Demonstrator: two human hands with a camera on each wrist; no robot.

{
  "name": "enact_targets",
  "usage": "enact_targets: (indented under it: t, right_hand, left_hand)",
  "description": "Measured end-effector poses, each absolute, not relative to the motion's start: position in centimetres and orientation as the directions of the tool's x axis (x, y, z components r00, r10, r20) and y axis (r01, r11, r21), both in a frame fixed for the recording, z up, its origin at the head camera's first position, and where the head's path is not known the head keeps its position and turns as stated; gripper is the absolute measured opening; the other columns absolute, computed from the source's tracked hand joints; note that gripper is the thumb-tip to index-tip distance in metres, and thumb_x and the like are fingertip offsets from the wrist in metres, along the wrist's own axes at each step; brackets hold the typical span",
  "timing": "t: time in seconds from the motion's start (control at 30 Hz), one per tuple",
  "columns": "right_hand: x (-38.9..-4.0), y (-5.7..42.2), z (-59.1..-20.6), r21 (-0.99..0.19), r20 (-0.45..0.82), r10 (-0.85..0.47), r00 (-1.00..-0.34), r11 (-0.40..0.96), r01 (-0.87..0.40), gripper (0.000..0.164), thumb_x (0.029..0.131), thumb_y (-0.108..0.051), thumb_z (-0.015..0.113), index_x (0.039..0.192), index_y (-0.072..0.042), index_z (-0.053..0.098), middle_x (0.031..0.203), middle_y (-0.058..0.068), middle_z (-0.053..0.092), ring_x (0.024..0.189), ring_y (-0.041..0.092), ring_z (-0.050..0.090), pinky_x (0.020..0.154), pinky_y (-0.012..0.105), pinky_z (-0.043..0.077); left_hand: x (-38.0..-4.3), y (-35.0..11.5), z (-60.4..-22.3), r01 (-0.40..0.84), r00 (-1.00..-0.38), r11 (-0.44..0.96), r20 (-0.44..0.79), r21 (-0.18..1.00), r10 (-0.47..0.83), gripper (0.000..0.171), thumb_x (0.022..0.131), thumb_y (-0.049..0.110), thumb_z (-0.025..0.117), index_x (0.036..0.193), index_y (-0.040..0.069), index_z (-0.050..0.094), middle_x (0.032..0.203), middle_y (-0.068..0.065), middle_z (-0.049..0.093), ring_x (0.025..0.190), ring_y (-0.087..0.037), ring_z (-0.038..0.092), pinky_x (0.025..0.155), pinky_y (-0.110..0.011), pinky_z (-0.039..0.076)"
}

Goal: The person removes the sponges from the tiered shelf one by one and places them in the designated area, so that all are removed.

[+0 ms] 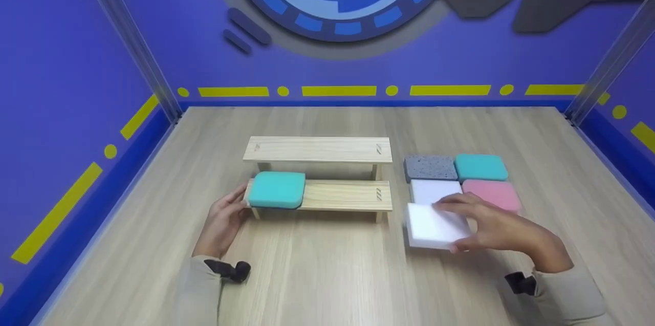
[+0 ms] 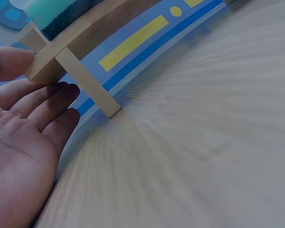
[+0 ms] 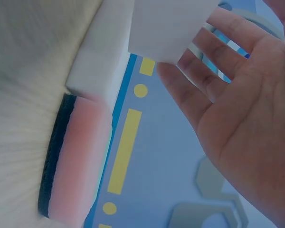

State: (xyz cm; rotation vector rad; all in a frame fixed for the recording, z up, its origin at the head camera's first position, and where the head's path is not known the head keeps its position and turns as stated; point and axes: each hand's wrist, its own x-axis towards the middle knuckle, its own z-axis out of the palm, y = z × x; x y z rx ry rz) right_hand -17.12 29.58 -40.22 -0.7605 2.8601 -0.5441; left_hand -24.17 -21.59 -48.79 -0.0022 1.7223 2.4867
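With thumb and fingers, my left hand (image 1: 221,221) grips the left end of the front wooden shelf (image 1: 343,196); the wrist view shows the thumb at the board's end and fingers beneath. A teal sponge (image 1: 277,189) with a dark scouring underside lies flat on that shelf's left part, close to my fingertips. At the right, my right hand (image 1: 491,223) holds a white sponge (image 1: 435,226) between thumb and fingers by its right side. In the right wrist view this white sponge (image 3: 166,28) appears raised beside a second white sponge (image 3: 102,52).
Behind the front shelf stands another wooden shelf (image 1: 317,149) with a bare top. On the table (image 1: 317,269) at the right, a grey speckled sponge (image 1: 431,168), another teal sponge (image 1: 481,167) and a pink sponge (image 1: 492,194) sit around the second white one. Blue panels (image 1: 307,70) enclose the table.
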Motion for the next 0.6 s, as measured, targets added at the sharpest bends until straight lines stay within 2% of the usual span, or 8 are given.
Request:
enact_targets:
  t: [0.1, 0.17, 0.27, 0.37, 0.47, 0.6]
  right_hand:
    - [-17.0, 29.7, -40.5, -0.384, -0.051, -0.489, -0.871, 0.814, -0.435, 0.073, 0.069, -0.040, 0.082, 0.133, -0.016, 0.058, 0.134, 0.006, 0.054, 0.116, 0.023, 0.048, 0.093, 0.047, 0.049]
    - [-17.0, 29.7, -40.7, -0.388, -0.063, -0.480, -0.875, 0.820, -0.421, 0.073, 0.068, -0.039, 0.083, 0.133, -0.016, 0.058, 0.135, 0.005, 0.054, 0.117, 0.024, 0.047, 0.094, 0.047, 0.048]
    - [-17.0, 30.0, -40.9, -0.390, -0.055, -0.485, -0.873, 0.815, -0.429, 0.074, 0.068, -0.038, 0.083, 0.133, -0.015, 0.058, 0.134, 0.006, 0.054, 0.117, 0.025, 0.048, 0.094, 0.048, 0.048]
    - [-17.0, 30.3, -41.1, -0.391, -0.038, -0.501, -0.865, 0.804, -0.448, 0.074, 0.068, -0.038, 0.083, 0.133, -0.014, 0.058, 0.134, 0.008, 0.054, 0.118, 0.028, 0.048, 0.094, 0.050, 0.048]
    - [-16.9, 30.5, -41.3, -0.405, -0.040, -0.505, -0.862, 0.797, -0.448, 0.074, 0.069, -0.038, 0.083, 0.133, -0.012, 0.057, 0.135, 0.010, 0.053, 0.122, 0.032, 0.047, 0.096, 0.054, 0.046]
    - [-16.9, 30.6, -41.6, -0.418, -0.047, -0.496, -0.867, 0.798, -0.434, 0.075, 0.069, -0.037, 0.083, 0.134, -0.011, 0.056, 0.136, 0.011, 0.052, 0.125, 0.035, 0.045, 0.098, 0.056, 0.044]
  left_hand:
    - [-24.1, -21.6, -48.8, -0.098, -0.993, -0.343, -0.069, 0.934, 0.094, 0.055, 0.092, -0.007, 0.042, 0.146, -0.010, 0.028, 0.155, -0.022, 0.027, 0.118, -0.003, 0.055, 0.099, -0.021, 0.044]
    - [-24.1, -21.6, -48.8, -0.100, -0.993, -0.329, -0.072, 0.939, 0.095, 0.055, 0.092, -0.007, 0.042, 0.146, -0.010, 0.027, 0.155, -0.022, 0.026, 0.126, -0.007, 0.050, 0.103, -0.023, 0.042]
    - [-24.1, -21.6, -48.7, -0.106, -0.992, -0.316, -0.079, 0.943, 0.099, 0.056, 0.093, -0.006, 0.041, 0.147, -0.009, 0.025, 0.156, -0.021, 0.025, 0.139, -0.018, 0.037, 0.111, -0.030, 0.035]
    - [-24.1, -21.6, -48.7, -0.105, -0.992, -0.314, -0.076, 0.944, 0.103, 0.056, 0.094, -0.006, 0.041, 0.147, -0.009, 0.025, 0.157, -0.020, 0.024, 0.145, -0.026, 0.025, 0.117, -0.037, 0.026]
    - [-24.2, -21.7, -48.7, -0.109, -0.992, -0.328, -0.079, 0.938, 0.103, 0.056, 0.093, -0.007, 0.040, 0.147, -0.009, 0.025, 0.157, -0.020, 0.024, 0.145, -0.027, 0.023, 0.119, -0.039, 0.022]
    - [-24.2, -21.6, -48.8, -0.108, -0.992, -0.331, -0.079, 0.937, 0.099, 0.055, 0.093, -0.006, 0.041, 0.147, -0.009, 0.026, 0.156, -0.019, 0.026, 0.145, -0.026, 0.025, 0.118, -0.037, 0.024]
